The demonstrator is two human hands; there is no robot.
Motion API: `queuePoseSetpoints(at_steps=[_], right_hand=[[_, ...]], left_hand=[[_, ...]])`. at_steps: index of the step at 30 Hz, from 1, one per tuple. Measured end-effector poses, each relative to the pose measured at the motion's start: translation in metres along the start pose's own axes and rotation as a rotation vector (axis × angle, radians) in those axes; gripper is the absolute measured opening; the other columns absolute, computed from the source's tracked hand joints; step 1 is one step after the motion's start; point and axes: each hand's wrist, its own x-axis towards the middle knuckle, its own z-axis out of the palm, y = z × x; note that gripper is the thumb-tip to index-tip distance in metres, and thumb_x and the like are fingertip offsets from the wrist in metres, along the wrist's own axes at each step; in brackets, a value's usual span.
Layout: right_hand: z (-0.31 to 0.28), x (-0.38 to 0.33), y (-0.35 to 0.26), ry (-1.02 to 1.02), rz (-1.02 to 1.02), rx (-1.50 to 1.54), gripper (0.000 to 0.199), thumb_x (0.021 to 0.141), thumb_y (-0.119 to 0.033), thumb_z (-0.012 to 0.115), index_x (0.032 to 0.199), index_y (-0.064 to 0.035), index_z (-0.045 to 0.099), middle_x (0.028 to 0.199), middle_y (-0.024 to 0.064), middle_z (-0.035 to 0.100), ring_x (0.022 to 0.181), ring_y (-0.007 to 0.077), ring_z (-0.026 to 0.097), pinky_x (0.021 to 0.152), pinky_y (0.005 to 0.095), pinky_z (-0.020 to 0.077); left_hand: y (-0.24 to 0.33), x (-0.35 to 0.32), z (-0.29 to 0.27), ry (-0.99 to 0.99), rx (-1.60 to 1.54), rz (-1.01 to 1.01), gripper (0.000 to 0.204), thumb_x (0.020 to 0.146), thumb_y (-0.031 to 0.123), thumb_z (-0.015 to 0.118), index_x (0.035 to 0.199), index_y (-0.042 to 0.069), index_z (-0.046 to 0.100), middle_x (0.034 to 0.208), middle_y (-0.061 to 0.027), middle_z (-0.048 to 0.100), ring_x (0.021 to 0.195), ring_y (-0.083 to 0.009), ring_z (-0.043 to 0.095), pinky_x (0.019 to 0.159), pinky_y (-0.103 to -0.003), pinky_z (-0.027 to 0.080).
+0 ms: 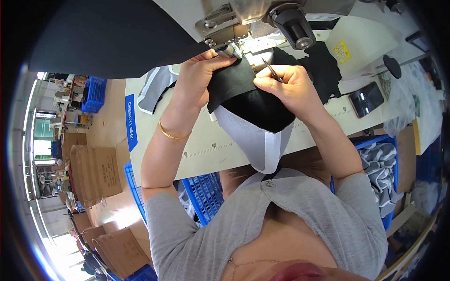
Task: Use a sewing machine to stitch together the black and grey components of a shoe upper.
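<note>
A workshop floor with stacked cardboard boxes (96,171) is stretching away on the person's left, and a pale sewing table (206,152) is filling the middle of the view under the head of a sewing machine (243,18). The left hand (197,79) is pressing down flat on a black fabric piece (239,86) lying right by the needle area, fingers spread over its edge rather than pinching it. The right hand (290,86) is clenching around small thread snips (273,71), their tip pointing at the black fabric's upper edge. A grey and white piece (255,143) is hanging joined below the black one, over the table's near edge toward the lap, so the stitching on this piece is looking largely done and trimming seems to be what is going on now; how much is left cannot be told. A blue crate (389,161) on the right is holding folded grey-striped pieces (377,164); another blue crate (206,194) is sitting below the table, its contents mostly hidden.
</note>
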Motion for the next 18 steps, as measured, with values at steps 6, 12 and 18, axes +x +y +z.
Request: queuePoseSetpoints(at_steps=[6, 12, 18], right_hand=[[0.0, -0.003, -0.001, 0.011, -0.02, -0.036, 0.023, 0.087, -0.018, 0.068, 0.083, 0.0042, 0.067, 0.064, -0.0036, 0.054, 0.064, 0.0026, 0.043, 0.057, 0.0229, 0.0368], [-0.002, -0.002, 0.0, 0.014, -0.059, -0.057, 0.027, 0.087, -0.018, 0.067, 0.077, 0.0046, 0.059, 0.062, -0.0017, 0.046, 0.062, 0.0043, 0.039, 0.055, 0.0256, 0.0346], [0.011, -0.005, 0.002, 0.028, -0.067, -0.006, 0.033, 0.087, -0.019, 0.065, 0.069, 0.0023, 0.048, 0.06, 0.0012, 0.039, 0.061, 0.0067, 0.034, 0.053, 0.0291, 0.0309]], left_hand=[[0.002, -0.001, 0.004, 0.077, 0.018, -0.021, 0.013, 0.082, -0.008, 0.069, 0.079, 0.002, 0.062, 0.088, -0.0116, 0.069, 0.079, -0.0158, 0.068, 0.074, -0.026, 0.055], [0.001, 0.001, 0.0, 0.091, 0.068, -0.018, 0.012, 0.079, -0.007, 0.071, 0.089, -0.001, 0.066, 0.09, -0.0084, 0.069, 0.08, -0.0143, 0.065, 0.075, -0.025, 0.052], [-0.003, -0.002, 0.0, 0.064, 0.301, 0.224, 0.024, 0.081, -0.004, 0.071, 0.105, -0.003, 0.066, 0.095, -0.0068, 0.069, 0.086, -0.0163, 0.066, 0.08, -0.029, 0.054]])
